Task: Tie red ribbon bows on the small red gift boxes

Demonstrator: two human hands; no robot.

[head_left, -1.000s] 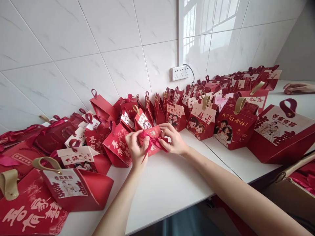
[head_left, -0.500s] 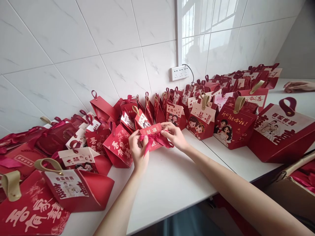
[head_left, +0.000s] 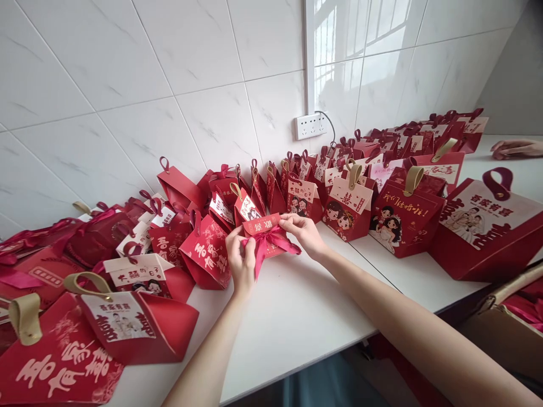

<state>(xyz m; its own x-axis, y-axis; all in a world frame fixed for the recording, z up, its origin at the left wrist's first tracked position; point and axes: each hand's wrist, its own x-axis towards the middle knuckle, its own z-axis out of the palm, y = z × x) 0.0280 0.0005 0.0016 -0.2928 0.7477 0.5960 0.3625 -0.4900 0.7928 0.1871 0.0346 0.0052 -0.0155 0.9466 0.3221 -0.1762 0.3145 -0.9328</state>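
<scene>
A small red box [head_left: 262, 225] with pale lettering is held above the white table [head_left: 292, 305]. A bright pink-red ribbon bow [head_left: 271, 242] lies across its front, its tails hanging down. My left hand [head_left: 241, 257] grips the box's left end, the thumb at the ribbon. At the upper right corner, my right hand [head_left: 303, 233] pinches the box between thumb and fingers. Just behind and to the left stands a red gift box with white characters [head_left: 207, 251]. A box with a cartoon couple [head_left: 302, 199] stands behind my right hand.
Many red gift boxes with loop handles line the tiled wall, including a large one [head_left: 479, 232] at right and another [head_left: 139, 328] at left. An open carton [head_left: 500, 333] sits below the table's right edge. Another person's hand [head_left: 515, 148] rests at far right.
The held box has turned slightly and its lettering shows differently. The bow's tails now hang more spread and lower. My right fingers have shifted from the ribbon towards the box's corner.
</scene>
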